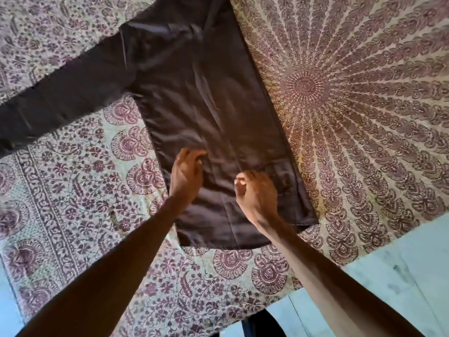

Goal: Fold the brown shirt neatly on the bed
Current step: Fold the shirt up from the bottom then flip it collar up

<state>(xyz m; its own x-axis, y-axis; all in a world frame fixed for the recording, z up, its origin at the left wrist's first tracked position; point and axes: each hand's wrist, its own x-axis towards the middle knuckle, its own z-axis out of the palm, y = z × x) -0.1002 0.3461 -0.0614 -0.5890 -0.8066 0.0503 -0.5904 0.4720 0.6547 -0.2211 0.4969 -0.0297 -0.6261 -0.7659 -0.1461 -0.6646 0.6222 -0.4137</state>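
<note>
Two bare hands reach over the lower part of the brown shirt (194,93), which lies spread flat on the patterned bedspread (352,93) of the bed. The left hand (185,177) has its fingers curled down into the cloth, where creases run toward its fingertips, so it seems to pinch a small gather of fabric. The right hand (256,193) sits just beside it with its fingers bent over a seam or fold edge. Its fingertips are hidden behind the knuckles and blurred, so I cannot tell whether it holds the cloth or only rests there. One long sleeve (60,105) stretches leftward and is cut off by the frame edge. The shirt's collar end runs out of view at the top. The right side shows a straight edge and no sleeve. Pale floor (401,276) shows at lower right.
</note>
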